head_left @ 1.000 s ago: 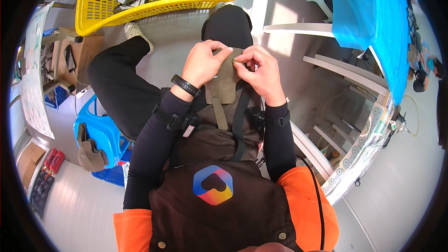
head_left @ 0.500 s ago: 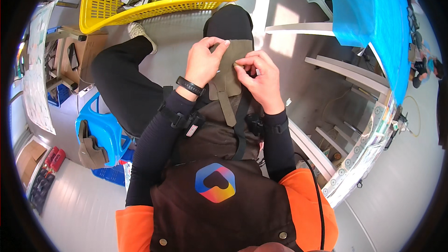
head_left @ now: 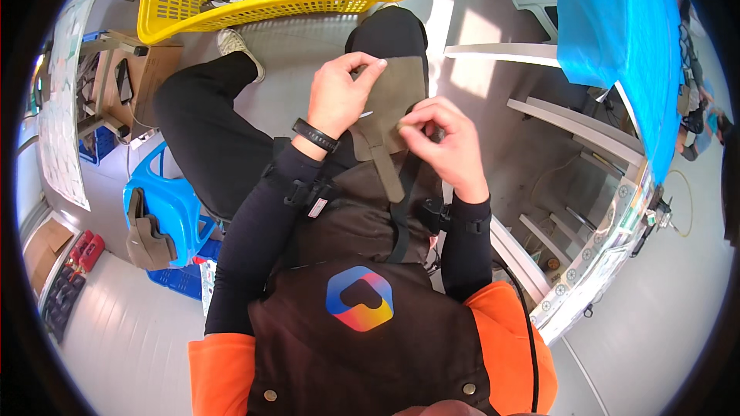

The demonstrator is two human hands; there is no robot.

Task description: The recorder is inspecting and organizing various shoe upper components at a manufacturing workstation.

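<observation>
A flat olive-brown piece of cut material (head_left: 404,86) lies over my right thigh, with a narrow strip (head_left: 388,175) hanging from its lower end toward my lap. Thumb and bent fingers of my left hand (head_left: 338,96) pinch its upper left edge. My right hand (head_left: 449,142) has its thumb and fingertips pressed together at the right edge of the same piece. Just by the left hand, a small white sliver shows on the material; what it is, I cannot make out. The curled fingers hide parts of both edges.
Beyond my knees stands a yellow plastic basket (head_left: 285,2) holding several similar brown pieces. On the left, a blue stool (head_left: 171,212) carries more brown pieces (head_left: 146,235). A table with a blue cover (head_left: 609,23) and white frame bars (head_left: 505,53) are on the right.
My right hand has shifted down and slightly right along the piece's edge. My left hand keeps its pinch. The whole view has shifted a little.
</observation>
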